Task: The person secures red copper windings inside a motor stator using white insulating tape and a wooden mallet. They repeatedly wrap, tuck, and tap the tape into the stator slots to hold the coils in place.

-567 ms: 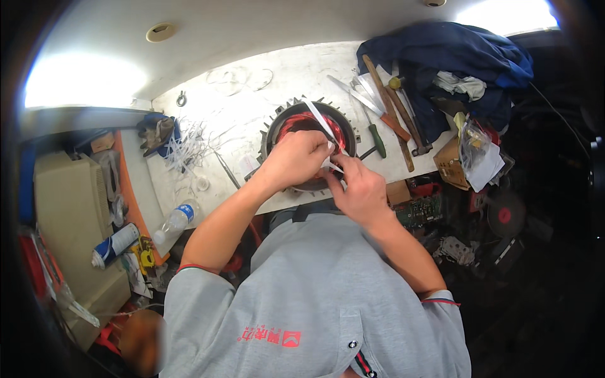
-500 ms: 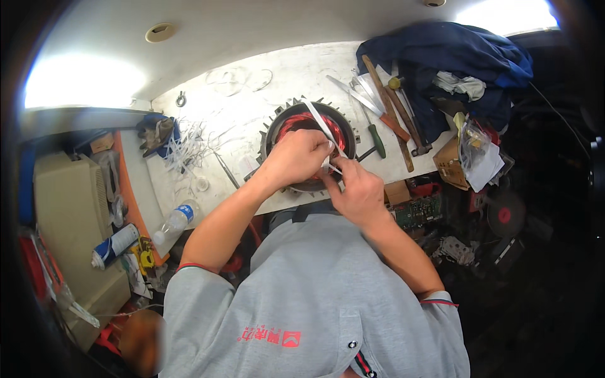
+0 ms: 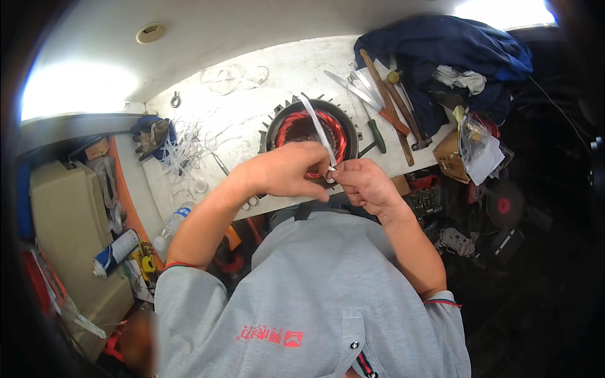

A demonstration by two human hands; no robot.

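A finned metal motor housing (image 3: pixel 273 131) with red copper windings (image 3: pixel 337 129) sits near the bench's front edge. A white tape strip (image 3: pixel 315 123) crosses its opening from the far rim down to my hands. My left hand (image 3: pixel 291 167) lies over the near-left part of the windings, fingers curled beside the strip, thumb angled downward; whether they grip anything is hidden. On the right, my right hand (image 3: pixel 368 186) pinches the strip's lower part between thumb and index finger, close against my left fingertips.
Files (image 3: pixel 350 88), wooden bars (image 3: pixel 378 79), a green-handled screwdriver (image 3: pixel 377 135), a hammer (image 3: pixel 421 142) and dark-blue cloth (image 3: pixel 441 38) are at right, beside a cardboard box (image 3: pixel 450 164). Loose white strips (image 3: pixel 186 145), a plastic bottle (image 3: pixel 173 227) and a spray can (image 3: pixel 115 252) are left.
My left hand has shifted down and left, its thumb now showing below. My right hand has turned, pinching the strip with its fingers more visible. More of the windings shows.
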